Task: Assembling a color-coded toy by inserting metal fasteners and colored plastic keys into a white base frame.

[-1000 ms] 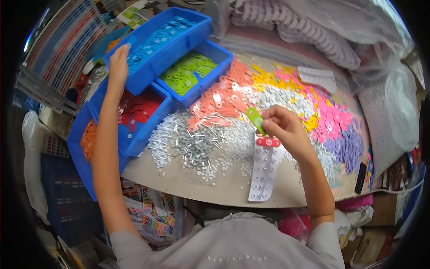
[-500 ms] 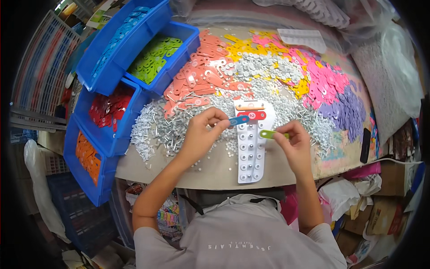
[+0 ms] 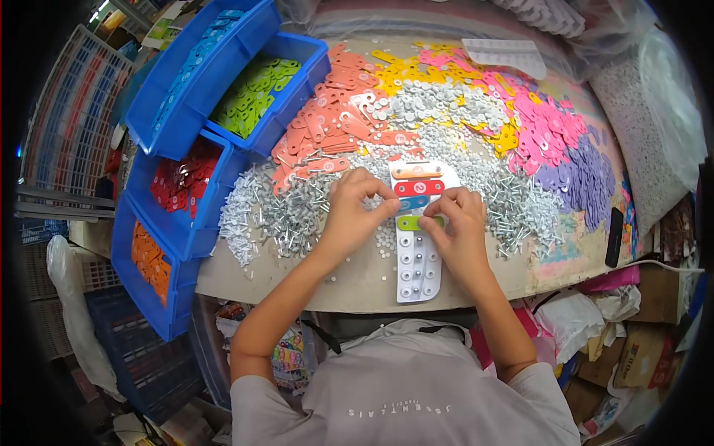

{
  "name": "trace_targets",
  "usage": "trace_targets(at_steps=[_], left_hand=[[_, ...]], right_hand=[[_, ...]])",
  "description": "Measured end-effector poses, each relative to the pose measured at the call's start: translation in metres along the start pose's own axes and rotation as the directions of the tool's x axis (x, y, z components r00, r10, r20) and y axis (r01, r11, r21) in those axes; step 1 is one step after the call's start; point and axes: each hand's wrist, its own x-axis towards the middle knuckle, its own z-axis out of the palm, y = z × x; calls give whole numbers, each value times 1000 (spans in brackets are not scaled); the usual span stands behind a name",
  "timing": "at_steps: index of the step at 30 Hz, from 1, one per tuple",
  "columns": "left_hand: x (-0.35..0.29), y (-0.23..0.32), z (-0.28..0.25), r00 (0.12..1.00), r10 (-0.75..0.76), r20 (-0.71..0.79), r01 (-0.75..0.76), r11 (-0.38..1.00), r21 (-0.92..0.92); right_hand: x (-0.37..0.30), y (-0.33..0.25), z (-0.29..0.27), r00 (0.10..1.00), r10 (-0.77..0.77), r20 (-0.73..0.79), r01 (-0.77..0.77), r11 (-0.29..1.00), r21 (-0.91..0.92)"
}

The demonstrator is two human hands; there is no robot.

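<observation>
A white tray (image 3: 409, 282) with rows of round studs lies on the table before me. Across its top sit an orange strip (image 3: 407, 174) and a red strip (image 3: 406, 189), both plastic with a hole near each end. My left hand (image 3: 358, 208) is closed in a pinch at the left end of a blue plastic strip (image 3: 414, 203), which lies just below the red one. With thumb and finger, my right hand (image 3: 460, 223) pinches the right end of a green plastic strip (image 3: 410, 223) lower on the tray. Its right end is partly hidden by my fingers.
Blue bins (image 3: 190, 249) at the left hold blue, green, red and orange strips. Heaps of salmon strips (image 3: 320, 123), yellow strips (image 3: 401, 74), pink strips (image 3: 547, 130), purple strips (image 3: 584, 178), metal pins (image 3: 520, 215) and white caps (image 3: 446, 104) surround the tray. A dark phone-like object (image 3: 614, 238) lies right.
Both hands have moved in over the tray. The blue strip now lies below the red one, and the green strip has come left onto the tray beneath it.
</observation>
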Motion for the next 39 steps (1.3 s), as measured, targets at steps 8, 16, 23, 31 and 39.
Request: trace_targets(at_steps=[8, 16, 23, 31, 39], left_hand=[[8, 7, 20, 999, 34, 1, -34, 998, 49], [2, 9, 37, 994, 66, -86, -44, 972, 232], [19, 0, 22, 969, 208, -133, -174, 958, 229], [86, -27, -15, 923, 370, -109, -314, 884, 345], [103, -32, 2, 971, 236, 31, -223, 856, 468]], right_hand=[[-2, 6, 3, 994, 102, -49, -104, 993, -54], [-4, 2, 5, 990, 102, -99, -109, 992, -66], [-5, 2, 4, 993, 60, -98, -71, 991, -111], [1, -1, -4, 995, 28, -100, -37, 995, -88], [35, 50, -43, 967, -63, -247, -19, 949, -315]])
